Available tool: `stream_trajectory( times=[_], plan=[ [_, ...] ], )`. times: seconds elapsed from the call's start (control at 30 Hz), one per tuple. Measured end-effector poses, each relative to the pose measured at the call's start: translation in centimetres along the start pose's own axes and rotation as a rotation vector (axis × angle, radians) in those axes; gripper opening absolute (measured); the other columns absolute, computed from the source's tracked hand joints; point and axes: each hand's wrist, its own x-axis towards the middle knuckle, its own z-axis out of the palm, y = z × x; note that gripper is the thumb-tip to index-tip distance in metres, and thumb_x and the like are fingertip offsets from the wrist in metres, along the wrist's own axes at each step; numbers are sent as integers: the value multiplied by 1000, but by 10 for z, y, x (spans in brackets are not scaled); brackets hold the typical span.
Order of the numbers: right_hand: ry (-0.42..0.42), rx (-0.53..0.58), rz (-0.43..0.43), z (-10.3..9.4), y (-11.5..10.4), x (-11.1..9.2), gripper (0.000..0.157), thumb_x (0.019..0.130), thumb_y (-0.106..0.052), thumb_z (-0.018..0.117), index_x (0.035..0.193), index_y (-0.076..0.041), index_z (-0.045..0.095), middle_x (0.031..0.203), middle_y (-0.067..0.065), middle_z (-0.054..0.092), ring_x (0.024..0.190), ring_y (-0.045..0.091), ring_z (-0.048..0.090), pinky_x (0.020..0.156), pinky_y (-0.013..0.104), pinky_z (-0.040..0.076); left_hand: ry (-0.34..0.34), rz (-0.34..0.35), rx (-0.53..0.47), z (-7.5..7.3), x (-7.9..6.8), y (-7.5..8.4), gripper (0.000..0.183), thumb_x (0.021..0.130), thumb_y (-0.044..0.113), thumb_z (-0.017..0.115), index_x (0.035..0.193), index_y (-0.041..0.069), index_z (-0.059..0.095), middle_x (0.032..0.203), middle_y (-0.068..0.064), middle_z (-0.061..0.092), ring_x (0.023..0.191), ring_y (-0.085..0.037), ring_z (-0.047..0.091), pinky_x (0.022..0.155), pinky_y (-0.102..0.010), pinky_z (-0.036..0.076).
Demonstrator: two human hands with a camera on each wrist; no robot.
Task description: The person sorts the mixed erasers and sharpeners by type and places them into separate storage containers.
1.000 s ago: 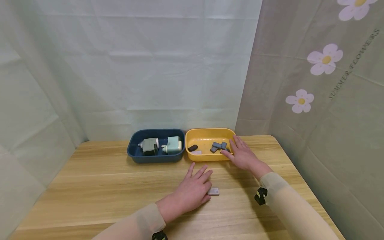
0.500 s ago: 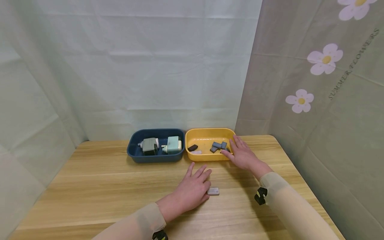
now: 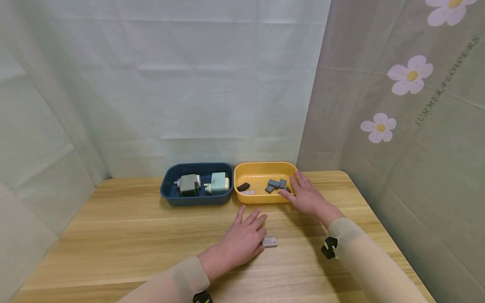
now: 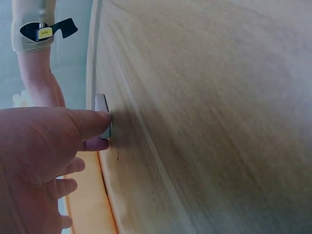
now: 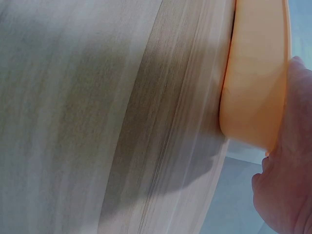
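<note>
My left hand (image 3: 242,242) is low over the wooden table, its thumb and index finger at the left end of a small light-grey flat block (image 3: 270,242), pinching it. In the left wrist view the thumb covers part of this block (image 4: 101,103), which stands close to the tabletop; the other fingers are spread. My right hand (image 3: 307,195) rests on the right end of the yellow tray (image 3: 265,199), with straight fingers along its rim and the thumb reaching over the front corner. Inside that tray lie several dark blue-grey blocks (image 3: 274,183), a black block (image 3: 243,187) and a pale block (image 3: 248,192).
A navy tray (image 3: 197,202) stands left of the yellow one, holding a grey-green bottle-like item (image 3: 189,185) and a pale blue one (image 3: 218,183). Behind both trays hangs a light curtain (image 3: 189,84). Bare wooden tabletop (image 3: 113,235) extends to the left.
</note>
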Motion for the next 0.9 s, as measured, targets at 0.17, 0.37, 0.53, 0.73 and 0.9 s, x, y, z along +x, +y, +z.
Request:
stream_trajectory(
  times=[0.17,0.37,0.53,0.73,0.9],
  plan=[
    [1,6,1,-1,-1,-1,95,115,-65,41,171,9,22,182,28,4,168,46,4,135,59,7,7,2,2,1,0,0,39,105,52,75,130,22,77,170,-5,48,164,-32,34,129,-70,22],
    [-2,10,3,-1,-2,-2,94,115,-65,41,171,9,22,182,28,3,168,46,4,135,59,7,13,5,6,-1,-1,1,39,106,50,74,131,20,77,170,-5,48,163,-32,35,129,-70,23],
    [-3,13,-1,-2,-2,-2,93,115,-63,41,171,9,22,182,28,3,168,45,3,135,59,7,31,7,5,-3,-1,1,39,107,47,73,133,18,77,171,-6,48,163,-32,35,129,-70,22],
    [-4,14,-4,-2,-2,-2,92,116,-61,42,171,9,22,182,27,3,168,45,3,135,59,7,70,5,19,-7,-1,-1,36,109,42,70,133,16,77,169,-6,50,162,-32,37,128,-70,25],
    [-4,15,-5,-2,-1,-3,93,116,-63,42,171,9,22,182,27,3,168,45,4,135,59,7,81,-9,2,-12,-1,-3,36,108,42,71,132,16,76,169,-8,50,163,-33,36,129,-70,24]
  ],
)
